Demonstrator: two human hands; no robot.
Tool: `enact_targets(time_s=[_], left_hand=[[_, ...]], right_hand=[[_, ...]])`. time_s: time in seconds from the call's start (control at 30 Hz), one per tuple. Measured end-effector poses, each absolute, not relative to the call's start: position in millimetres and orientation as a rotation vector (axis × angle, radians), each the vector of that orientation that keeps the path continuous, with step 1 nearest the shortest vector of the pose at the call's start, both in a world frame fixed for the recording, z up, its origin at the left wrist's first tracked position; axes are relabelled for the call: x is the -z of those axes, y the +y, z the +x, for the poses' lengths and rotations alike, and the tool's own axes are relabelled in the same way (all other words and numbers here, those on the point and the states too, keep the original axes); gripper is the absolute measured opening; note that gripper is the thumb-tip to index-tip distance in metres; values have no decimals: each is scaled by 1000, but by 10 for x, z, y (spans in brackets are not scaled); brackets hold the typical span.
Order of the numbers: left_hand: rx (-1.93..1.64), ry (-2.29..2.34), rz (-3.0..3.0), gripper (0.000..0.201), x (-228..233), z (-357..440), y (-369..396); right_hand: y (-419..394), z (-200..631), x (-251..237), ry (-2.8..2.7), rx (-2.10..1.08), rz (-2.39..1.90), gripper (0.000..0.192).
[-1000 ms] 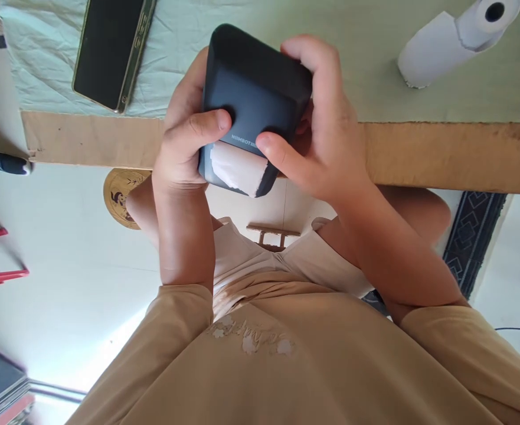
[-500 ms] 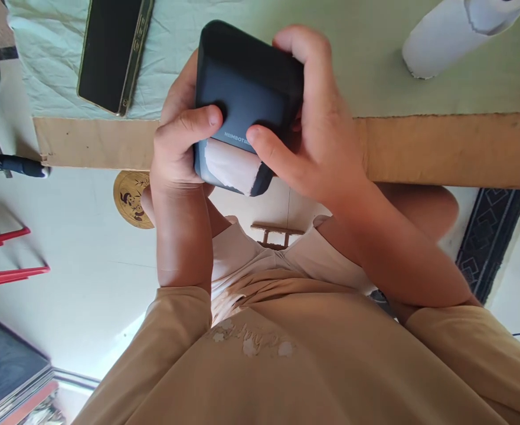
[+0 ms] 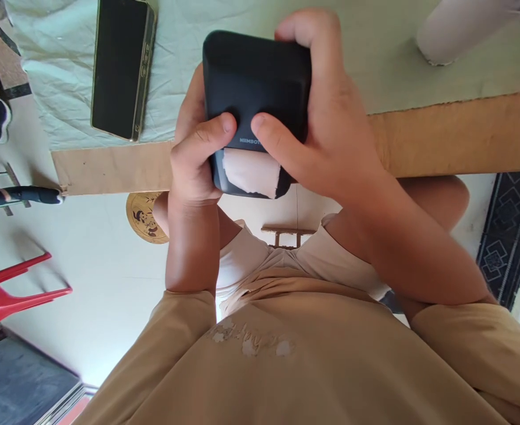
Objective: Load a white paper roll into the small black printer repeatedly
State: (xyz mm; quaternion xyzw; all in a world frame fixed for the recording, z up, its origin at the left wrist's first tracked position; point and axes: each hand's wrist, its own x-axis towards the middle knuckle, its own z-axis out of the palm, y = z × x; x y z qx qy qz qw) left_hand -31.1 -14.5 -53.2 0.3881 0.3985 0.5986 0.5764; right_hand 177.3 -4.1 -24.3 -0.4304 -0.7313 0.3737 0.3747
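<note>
A black label printer [image 3: 257, 82] with "NIIMBOT" lettering is held up over the near edge of the table. A piece of white paper [image 3: 251, 171] with torn-looking edges covers its lower front. My left hand [image 3: 198, 139] grips the printer's left side, thumb resting on the front face. On the right side my right hand [image 3: 319, 112] is wrapped round it, its index finger bent over the top right corner and its thumb on the front beside the lettering. The fingers behind the printer are hidden.
A smartphone [image 3: 118, 71] lies on the green tablecloth [image 3: 388, 53] to the left. At the far right is a white paper roll [image 3: 463, 29]. Cardboard [image 3: 454, 136] lines the table's near edge. A red plastic stool [image 3: 16, 289] stands on the floor at left.
The printer has turned slightly and now sits more level, with both hands still around it. The whole view has shifted and rotated a little, so phone and roll appear displaced.
</note>
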Motion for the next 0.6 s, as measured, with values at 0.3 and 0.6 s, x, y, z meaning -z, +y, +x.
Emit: enact_targets(time_s=[0.3,0.6], left_hand=[[-1228,1057,912,33,251,-124,-166],[-1128,806,1219,50,538,-345,-18]], right_hand=[[111,1752,27,-2096,-869,-1416,75],[200,1534,-348,-2389,-703,-1840,73]])
